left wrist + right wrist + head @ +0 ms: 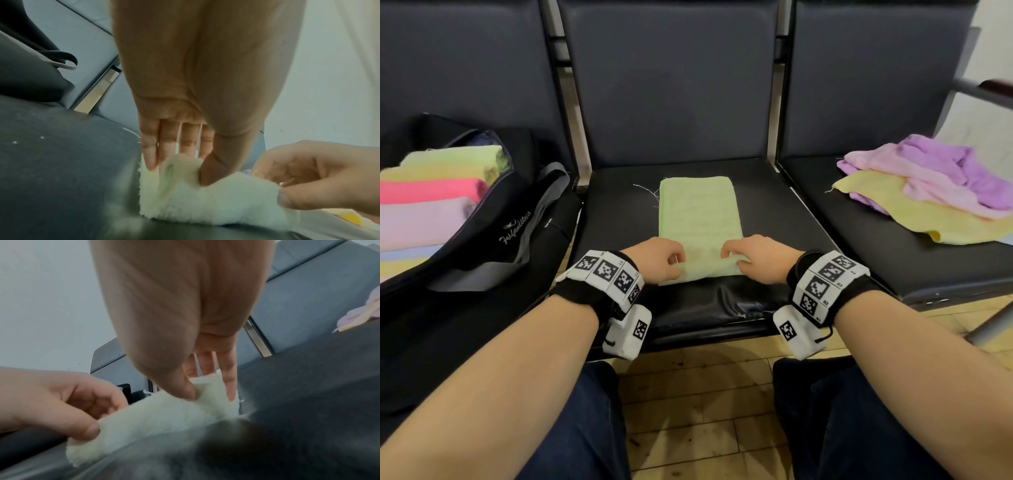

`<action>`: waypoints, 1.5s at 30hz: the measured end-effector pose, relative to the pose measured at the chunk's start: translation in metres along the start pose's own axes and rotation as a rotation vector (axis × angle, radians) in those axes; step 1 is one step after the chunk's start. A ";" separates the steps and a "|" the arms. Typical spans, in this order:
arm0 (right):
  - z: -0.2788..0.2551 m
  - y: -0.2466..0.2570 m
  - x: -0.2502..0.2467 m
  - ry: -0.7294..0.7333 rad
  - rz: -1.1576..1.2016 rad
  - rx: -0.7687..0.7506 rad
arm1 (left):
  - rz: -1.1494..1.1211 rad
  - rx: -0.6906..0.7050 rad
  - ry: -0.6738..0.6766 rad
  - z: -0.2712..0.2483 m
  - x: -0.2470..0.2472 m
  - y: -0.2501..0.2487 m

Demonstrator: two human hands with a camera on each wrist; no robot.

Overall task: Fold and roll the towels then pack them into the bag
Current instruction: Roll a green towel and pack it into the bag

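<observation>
Dark bench seat (774, 212): folded green towel (700, 212) lies flat, left hand (659, 258) and right hand (760, 257) pinching its near edge, roll barely begun. Bag (493, 219) holds several rolls; loose towels (928, 185) remain.

Each bare forearm wore a black wrist strap (582, 294) carrying white blocks printed with black square markers (607, 270); the legs wore dark blue trousers (835, 421).

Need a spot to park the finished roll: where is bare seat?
Bare black middle seat flanks the folded green towel left and right, and behind it. Crowded: the loose purple, pink and yellow towel pile on the right seat, the black bag on the left.
</observation>
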State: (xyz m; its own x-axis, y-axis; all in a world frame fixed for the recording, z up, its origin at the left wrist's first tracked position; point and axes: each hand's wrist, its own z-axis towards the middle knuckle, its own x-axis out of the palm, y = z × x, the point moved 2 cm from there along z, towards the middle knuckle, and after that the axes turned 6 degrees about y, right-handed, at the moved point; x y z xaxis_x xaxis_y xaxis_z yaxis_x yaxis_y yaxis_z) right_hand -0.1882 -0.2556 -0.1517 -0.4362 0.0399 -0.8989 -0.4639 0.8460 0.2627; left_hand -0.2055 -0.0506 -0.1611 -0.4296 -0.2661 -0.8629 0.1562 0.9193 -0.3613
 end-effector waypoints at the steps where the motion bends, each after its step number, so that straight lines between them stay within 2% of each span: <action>1: 0.000 -0.001 0.000 0.008 0.023 -0.001 | -0.058 -0.007 -0.013 0.000 0.000 0.001; 6: -0.001 -0.010 -0.004 0.003 0.135 0.023 | -0.201 0.006 -0.043 0.000 -0.002 0.001; 10: 0.001 -0.013 -0.003 0.026 0.141 0.061 | -0.150 0.039 0.005 0.000 -0.002 -0.003; 12: 0.002 -0.013 -0.002 -0.012 0.136 0.035 | -0.080 0.054 0.016 -0.001 -0.001 -0.004; 15: 0.004 -0.013 -0.004 -0.144 0.081 -0.037 | -0.066 0.123 -0.031 -0.003 -0.001 -0.007; 18: 0.001 -0.007 -0.008 -0.126 0.071 -0.052 | -0.102 0.159 -0.037 -0.004 -0.002 -0.010; 23: -0.010 -0.004 -0.015 0.008 0.074 0.008 | -0.079 0.091 -0.015 -0.007 -0.002 -0.014; 26: -0.010 -0.004 -0.012 0.048 -0.019 0.006 | -0.032 0.058 0.053 -0.008 -0.002 -0.014; 31: -0.001 -0.010 -0.005 -0.020 0.001 -0.020 | 0.110 0.023 0.011 -0.005 0.000 -0.011; 35: -0.002 -0.013 -0.005 -0.036 0.079 -0.026 | -0.049 0.016 -0.001 -0.004 0.000 -0.009; 39: -0.005 -0.015 -0.008 -0.065 0.186 -0.022 | -0.213 0.051 -0.071 -0.005 -0.006 -0.014; 45: -0.002 -0.012 -0.011 -0.083 0.237 0.014 | -0.275 0.005 -0.066 -0.001 -0.009 -0.017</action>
State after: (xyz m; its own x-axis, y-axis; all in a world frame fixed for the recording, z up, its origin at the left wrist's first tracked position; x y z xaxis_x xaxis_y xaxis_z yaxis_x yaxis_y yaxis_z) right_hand -0.1792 -0.2671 -0.1444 -0.4661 0.2809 -0.8389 -0.3458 0.8150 0.4650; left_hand -0.2054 -0.0634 -0.1467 -0.3974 -0.5236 -0.7536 0.0461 0.8088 -0.5863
